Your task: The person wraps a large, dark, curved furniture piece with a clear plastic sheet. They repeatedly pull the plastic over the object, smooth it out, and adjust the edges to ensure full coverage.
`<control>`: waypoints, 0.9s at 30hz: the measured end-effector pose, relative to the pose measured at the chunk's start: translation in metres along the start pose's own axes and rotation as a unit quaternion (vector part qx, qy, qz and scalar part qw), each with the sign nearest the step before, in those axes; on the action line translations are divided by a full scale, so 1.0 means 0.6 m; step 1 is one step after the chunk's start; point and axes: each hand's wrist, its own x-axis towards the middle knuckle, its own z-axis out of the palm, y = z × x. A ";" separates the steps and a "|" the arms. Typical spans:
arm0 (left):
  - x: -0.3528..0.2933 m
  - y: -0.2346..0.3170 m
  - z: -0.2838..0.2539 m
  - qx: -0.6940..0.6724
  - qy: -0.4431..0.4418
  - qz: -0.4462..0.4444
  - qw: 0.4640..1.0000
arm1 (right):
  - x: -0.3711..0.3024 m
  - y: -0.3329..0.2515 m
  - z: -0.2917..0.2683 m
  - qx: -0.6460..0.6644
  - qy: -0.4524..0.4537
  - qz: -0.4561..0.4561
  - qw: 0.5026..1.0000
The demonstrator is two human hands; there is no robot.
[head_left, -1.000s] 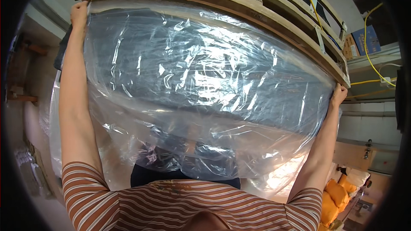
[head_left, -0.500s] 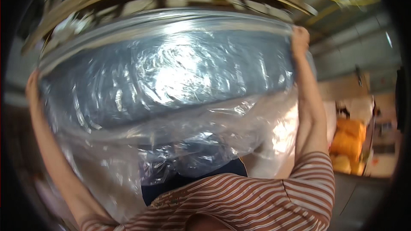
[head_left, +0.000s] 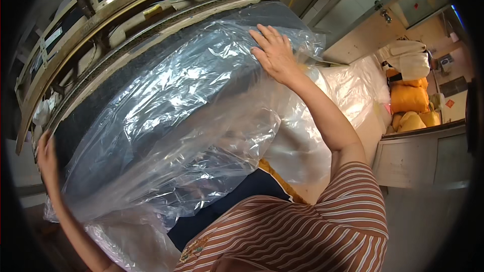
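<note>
A large clear plastic sheet (head_left: 186, 90) lies wrinkled and shiny over a dark flat bed (head_left: 101, 103), draping over the near edge toward my body. My right hand (head_left: 275, 54) rests on the sheet near its far right part, palm down with fingers spread, holding nothing. At the bed's left end is my left hand (head_left: 48, 161), a little blurred, its fingers stretched out beside the edge and off the sheet. Along the far side a strip of the dark bed shows uncovered.
Behind the bed runs a long machine frame (head_left: 80, 25) with rails and a cable. More clear plastic (head_left: 353, 83) hangs at the right. Beyond it are orange bundles (head_left: 409, 95) and a pale cabinet (head_left: 408, 158). A white crumpled bag (head_left: 45, 111) sits at the far left.
Both hands have let go of the sheet's far corners. The sheet's far edge has slackened and come nearer, baring the bed. My right hand has moved left, and the view has turned.
</note>
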 end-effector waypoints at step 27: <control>-0.340 0.028 -0.116 0.047 0.073 -0.011 0.996 | 0.026 -0.105 -0.016 0.098 -0.040 -0.130 0.986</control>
